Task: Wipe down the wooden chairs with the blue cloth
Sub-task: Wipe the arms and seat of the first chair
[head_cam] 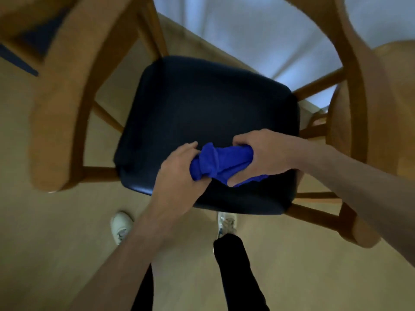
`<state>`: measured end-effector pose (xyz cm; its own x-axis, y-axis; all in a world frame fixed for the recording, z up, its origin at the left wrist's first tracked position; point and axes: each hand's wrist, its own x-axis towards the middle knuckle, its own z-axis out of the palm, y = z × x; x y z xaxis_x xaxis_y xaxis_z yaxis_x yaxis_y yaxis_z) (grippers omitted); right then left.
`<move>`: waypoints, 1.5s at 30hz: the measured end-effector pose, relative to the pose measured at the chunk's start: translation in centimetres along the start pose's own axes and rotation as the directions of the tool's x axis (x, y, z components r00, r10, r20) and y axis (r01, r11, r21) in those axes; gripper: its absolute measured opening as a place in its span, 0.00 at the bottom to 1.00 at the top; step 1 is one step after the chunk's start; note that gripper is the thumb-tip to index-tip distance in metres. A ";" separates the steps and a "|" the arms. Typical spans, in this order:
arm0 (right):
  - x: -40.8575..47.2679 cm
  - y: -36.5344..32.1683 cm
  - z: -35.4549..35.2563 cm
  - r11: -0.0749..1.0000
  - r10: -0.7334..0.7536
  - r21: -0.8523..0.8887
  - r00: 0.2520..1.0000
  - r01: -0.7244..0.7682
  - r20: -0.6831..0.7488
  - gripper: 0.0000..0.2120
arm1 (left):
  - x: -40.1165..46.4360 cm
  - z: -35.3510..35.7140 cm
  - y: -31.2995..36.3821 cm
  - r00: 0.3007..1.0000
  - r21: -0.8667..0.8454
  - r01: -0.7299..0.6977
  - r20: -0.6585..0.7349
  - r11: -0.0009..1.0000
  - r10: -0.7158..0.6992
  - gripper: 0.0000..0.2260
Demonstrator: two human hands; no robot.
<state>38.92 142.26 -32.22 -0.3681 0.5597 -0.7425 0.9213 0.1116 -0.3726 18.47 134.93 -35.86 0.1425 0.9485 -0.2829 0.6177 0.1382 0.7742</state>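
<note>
A wooden chair with curved armrests and a dark padded seat stands right below me. Both hands hold a bunched blue cloth above the near half of the seat. My left hand grips the cloth's left end. My right hand grips its right end, with some cloth hanging below the fingers. The right armrest runs past my right forearm.
A second wooden chair stands close on the right, and part of another with a dark seat shows at the top left. The floor is light wood. My white shoes stand just before the chair.
</note>
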 end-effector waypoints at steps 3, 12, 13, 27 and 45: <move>-0.2 -3.9 -3.6 0.991 -0.100 0.083 0.993 0.105 -0.056 0.16 | -0.5 -6.6 0.8 0.998 -0.115 -0.004 0.062 0.993 0.011 0.12; 6.4 -19.1 -6.9 0.841 -0.153 0.391 0.858 0.374 -0.490 0.17 | -1.5 -19.9 -3.8 0.841 -0.409 0.264 -0.346 0.874 -0.416 0.14; 7.7 -20.7 -6.8 0.836 -0.129 0.385 0.821 0.392 -0.556 0.17 | -1.4 -20.6 -4.8 0.826 -0.401 0.274 -0.368 0.874 -0.428 0.15; 12.4 -25.5 -4.2 0.866 -0.497 -0.319 0.731 0.385 -0.468 0.18 | -1.1 -17.0 -7.8 0.856 -0.343 0.157 -0.421 0.926 -0.301 0.18; 18.6 -16.5 -16.4 0.945 -0.310 -0.284 0.720 0.163 -0.620 0.17 | 15.7 -16.6 -1.2 0.908 -0.204 0.027 -0.404 0.978 -0.110 0.12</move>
<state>18.97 164.27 -30.79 -0.4731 0.8779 -0.0739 0.8464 0.4296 -0.3147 7.18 154.38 -31.82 -0.2508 0.9614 -0.1134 0.4502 0.2195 0.8655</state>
